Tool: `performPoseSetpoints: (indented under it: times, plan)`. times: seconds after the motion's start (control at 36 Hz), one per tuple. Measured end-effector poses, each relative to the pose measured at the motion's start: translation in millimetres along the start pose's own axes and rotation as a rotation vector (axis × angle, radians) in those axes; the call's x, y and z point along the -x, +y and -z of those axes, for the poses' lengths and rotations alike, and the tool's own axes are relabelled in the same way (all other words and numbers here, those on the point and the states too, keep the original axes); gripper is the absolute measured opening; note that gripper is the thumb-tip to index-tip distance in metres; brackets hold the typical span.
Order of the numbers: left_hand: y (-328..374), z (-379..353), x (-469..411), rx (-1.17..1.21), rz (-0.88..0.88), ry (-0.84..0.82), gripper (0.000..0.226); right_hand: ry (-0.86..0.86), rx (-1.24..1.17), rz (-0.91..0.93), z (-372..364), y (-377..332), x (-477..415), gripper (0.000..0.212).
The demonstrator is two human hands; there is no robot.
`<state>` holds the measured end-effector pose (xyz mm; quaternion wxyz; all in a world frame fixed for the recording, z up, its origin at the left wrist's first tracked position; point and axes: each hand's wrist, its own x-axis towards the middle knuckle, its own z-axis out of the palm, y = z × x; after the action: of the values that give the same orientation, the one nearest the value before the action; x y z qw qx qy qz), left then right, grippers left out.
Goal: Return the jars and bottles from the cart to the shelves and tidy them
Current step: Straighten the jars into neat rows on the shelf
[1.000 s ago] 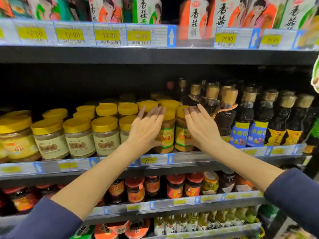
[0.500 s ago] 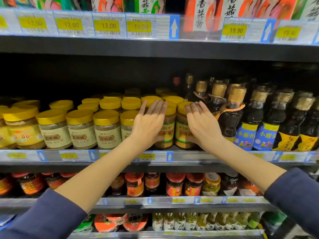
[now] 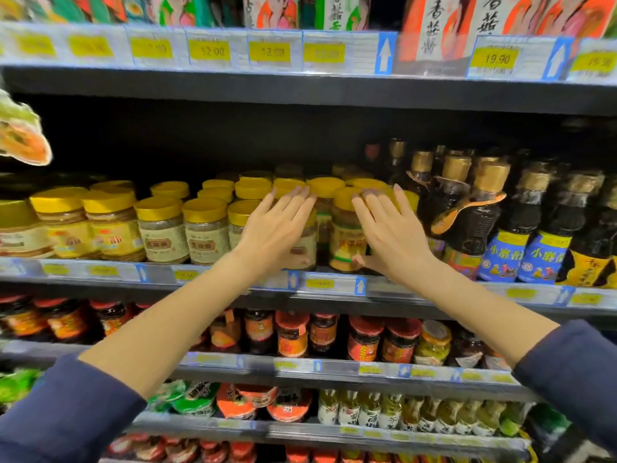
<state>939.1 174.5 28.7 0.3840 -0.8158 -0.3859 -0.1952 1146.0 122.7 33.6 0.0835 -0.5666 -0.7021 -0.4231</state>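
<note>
Yellow-lidded jars (image 3: 205,228) are set upright in rows on the shelf (image 3: 100,272) (labels facing out). Dark bottles (image 3: 480,225) with gold caps are ranged just beside them, rightward.

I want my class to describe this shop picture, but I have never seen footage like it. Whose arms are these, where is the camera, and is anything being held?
There is no machine here. The arms belong to a person wearing a wide-angle camera on the head, so you look forward and down along them. The left hand and right hand lie flat, fingers straight, against yellow-lidded jars on a shop shelf; nothing is gripped. Dark bottles stand to the right on the same shelf, and red-lidded jars fill the shelf below.
</note>
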Motion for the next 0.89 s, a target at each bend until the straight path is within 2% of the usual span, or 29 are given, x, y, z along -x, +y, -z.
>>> performPoseSetpoints:
  times: [0.11, 0.31, 0.47, 0.67, 0.78, 0.89]
  plan:
    - [-30.2, 1.6, 18.4, 0.002, -0.022, -0.028, 0.107, 0.025, -0.020, 0.002, 7.9, -28.6, -12.8, 0.106]
    - [-74.2, -7.1, 43.3, -0.038, -0.058, -0.034, 0.091, 0.028, -0.040, -0.019, 13.6, -69.2, -33.1, 0.106]
    - [-93.3, -14.6, 51.1, -0.026, -0.087, -0.085, 0.107, 0.023, -0.044, -0.025, 13.8, -86.6, -42.4, 0.096]
    - [-88.4, -26.6, 49.6, -0.024, -0.125, -0.104, 0.098, -0.069, -0.037, -0.046, 9.8, -95.7, -46.6, 0.100]
    - [-83.0, -34.0, 49.4, -0.031, -0.101, -0.106, 0.097, -0.087, -0.024, -0.046, 7.1, -96.5, -49.8, 0.097]
    - [-78.2, -35.4, 44.7, -0.023, -0.083, -0.163, 0.087, -0.092, -0.020, -0.044, 1.1, -95.5, -53.7, 0.092]
